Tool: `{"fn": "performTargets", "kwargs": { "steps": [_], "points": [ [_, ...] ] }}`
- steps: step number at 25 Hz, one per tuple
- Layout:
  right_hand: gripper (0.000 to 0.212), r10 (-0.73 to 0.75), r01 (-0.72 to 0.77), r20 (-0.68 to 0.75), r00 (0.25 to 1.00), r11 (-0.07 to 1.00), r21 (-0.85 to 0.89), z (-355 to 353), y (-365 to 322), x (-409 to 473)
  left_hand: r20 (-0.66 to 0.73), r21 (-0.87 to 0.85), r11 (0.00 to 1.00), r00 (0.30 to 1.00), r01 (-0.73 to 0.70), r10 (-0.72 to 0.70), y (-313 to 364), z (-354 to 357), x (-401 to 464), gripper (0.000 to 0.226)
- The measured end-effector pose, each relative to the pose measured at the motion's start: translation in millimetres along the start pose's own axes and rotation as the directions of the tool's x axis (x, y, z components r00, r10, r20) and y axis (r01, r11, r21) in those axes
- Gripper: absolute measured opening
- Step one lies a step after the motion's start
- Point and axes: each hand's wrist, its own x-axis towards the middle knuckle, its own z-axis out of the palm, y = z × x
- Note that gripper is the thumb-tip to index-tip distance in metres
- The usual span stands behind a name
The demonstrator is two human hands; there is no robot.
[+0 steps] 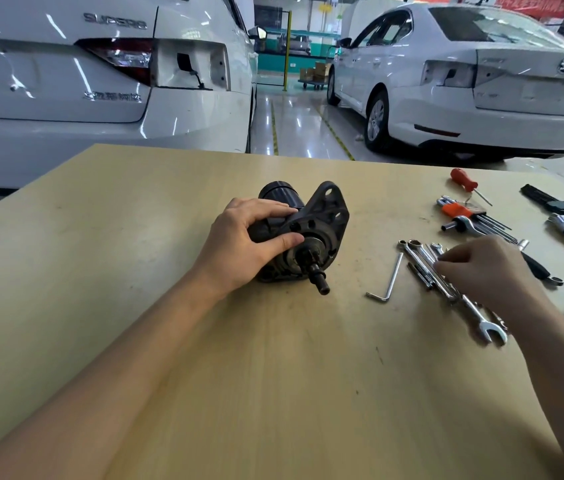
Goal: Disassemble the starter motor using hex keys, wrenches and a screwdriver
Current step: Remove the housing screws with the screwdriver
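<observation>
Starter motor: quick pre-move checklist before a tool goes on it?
1. Starter motor steadied: ok, left hand grips the body.
2. Motor supported on table: ok.
3. Shaft end free of obstruction: ok, it points toward the person.
4. Tool in right hand: not ok, fingers are on the wrenches, nothing lifted.
5. Loose hex key in reach: ok, between motor and wrenches.
6. Right wrench size: cannot tell.
</observation>
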Motion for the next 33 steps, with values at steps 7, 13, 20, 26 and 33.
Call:
{"fn": "performTargets", "kwargs": {
  "steps": [7,13,20,26,33],
  "points": [
    [0.011,-0.153,0.131,-0.156,0.976,0.981,-0.143,12.2,-16.8,-12.2,0.004,0.009,1.000,1.000,0.009,-0.009,-0.4,-0.2,-0.8,0.037],
    [0.041,-0.177,0.221,0.176,0.968,0.935,-0.277,30.4,-44.2,-18.1,0.026,0.003,1.000,1.000,0.013,-0.013,-2.7,-0.4,0.2,0.040],
    [0.035,-0.040,0.110,0.425,0.904,0.984,-0.142,19.5,-50.9,0.5,0.031,-0.009,1.000,0.999,0.020,-0.019,-2.5,-0.7,0.3,0.040],
    [0.004,-0.268,-0.350,0.400,0.876,0.217,0.911,-24.9,-32.3,19.5,0.041,-0.009,1.000,0.999,0.020,-0.020,-3.4,-1.5,1.4,0.040],
    [0.022,-0.178,-0.218,0.244,0.953,0.152,0.964,-6.6,-35.7,12.8,0.060,-0.027,0.998,0.997,0.055,-0.053,-2.1,-4.7,1.6,0.044]
  ]
}}
